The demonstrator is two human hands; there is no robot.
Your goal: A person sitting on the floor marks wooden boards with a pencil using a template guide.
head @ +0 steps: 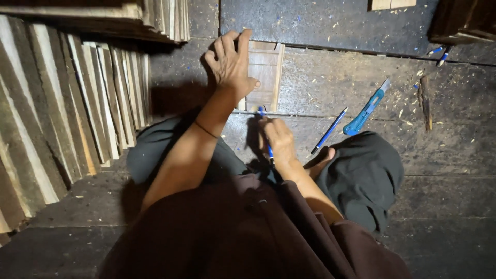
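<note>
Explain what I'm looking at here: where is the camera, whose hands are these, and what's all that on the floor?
There is no machine. The one picture comes from a camera worn on a person's head, looking straight down at their own lap and hands as they sit on a dark plank floor strewn with wood chips.

The left hand presses down on a small wooden panel lying on the floor. The right hand holds a blue pen, its tip near the panel's lower edge.

To the right lie another blue pen and a blue utility knife, with a dark stick further out. On the left, many thin wooden slats are stacked in rows, leaning on one another. The dark cloth at the bottom is the person's clothing.
</note>
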